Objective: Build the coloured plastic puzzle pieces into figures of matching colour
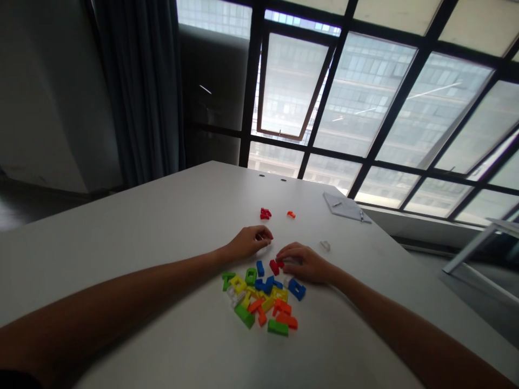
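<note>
At block pile (267,289)'s far edge sits our red block (274,267); R hand (307,265) right at it, grip unclear. L hand (248,242) curled, can't tell if holding anything. Dragging low might knock nearby blue block (260,268).

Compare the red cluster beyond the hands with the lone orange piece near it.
The red cluster looks bigger than the orange piece. In view, the red cluster sits left, the orange piece right. Both lie on the white table, apart from the main pile.
</note>
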Action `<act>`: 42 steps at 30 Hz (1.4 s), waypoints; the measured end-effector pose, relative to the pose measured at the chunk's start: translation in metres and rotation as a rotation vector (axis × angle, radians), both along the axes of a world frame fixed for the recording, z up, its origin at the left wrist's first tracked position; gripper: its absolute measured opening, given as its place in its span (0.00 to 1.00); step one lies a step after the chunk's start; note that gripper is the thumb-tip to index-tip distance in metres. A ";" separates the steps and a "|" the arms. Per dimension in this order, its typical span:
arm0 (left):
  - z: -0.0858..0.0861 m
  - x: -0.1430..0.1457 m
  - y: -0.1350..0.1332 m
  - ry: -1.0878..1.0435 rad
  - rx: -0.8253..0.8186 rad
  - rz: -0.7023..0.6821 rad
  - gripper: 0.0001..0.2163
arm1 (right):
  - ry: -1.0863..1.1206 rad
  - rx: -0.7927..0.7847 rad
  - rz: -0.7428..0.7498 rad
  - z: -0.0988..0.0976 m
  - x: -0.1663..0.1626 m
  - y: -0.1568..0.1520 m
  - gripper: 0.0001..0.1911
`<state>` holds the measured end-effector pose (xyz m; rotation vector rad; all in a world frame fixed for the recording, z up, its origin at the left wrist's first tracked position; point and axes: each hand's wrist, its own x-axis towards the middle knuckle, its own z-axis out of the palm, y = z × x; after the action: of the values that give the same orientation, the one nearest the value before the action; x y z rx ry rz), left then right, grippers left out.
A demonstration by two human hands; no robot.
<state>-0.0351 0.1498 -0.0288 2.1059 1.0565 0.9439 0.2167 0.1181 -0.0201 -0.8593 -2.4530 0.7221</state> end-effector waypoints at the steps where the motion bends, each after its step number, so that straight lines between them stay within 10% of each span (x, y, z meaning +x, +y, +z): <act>1: 0.001 0.000 -0.002 0.017 -0.007 -0.018 0.12 | 0.008 -0.005 -0.002 0.000 -0.001 0.000 0.12; 16: 0.008 0.002 -0.011 0.094 -0.033 -0.056 0.19 | 0.345 0.095 -0.436 -0.020 -0.024 0.011 0.08; 42: 0.012 0.000 -0.016 0.028 0.031 -0.068 0.20 | 0.359 0.275 -0.400 -0.020 -0.023 0.000 0.16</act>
<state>-0.0354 0.1335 -0.0168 2.1722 0.9828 0.9061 0.1938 0.1181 -0.0400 -0.9727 -1.9252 0.3461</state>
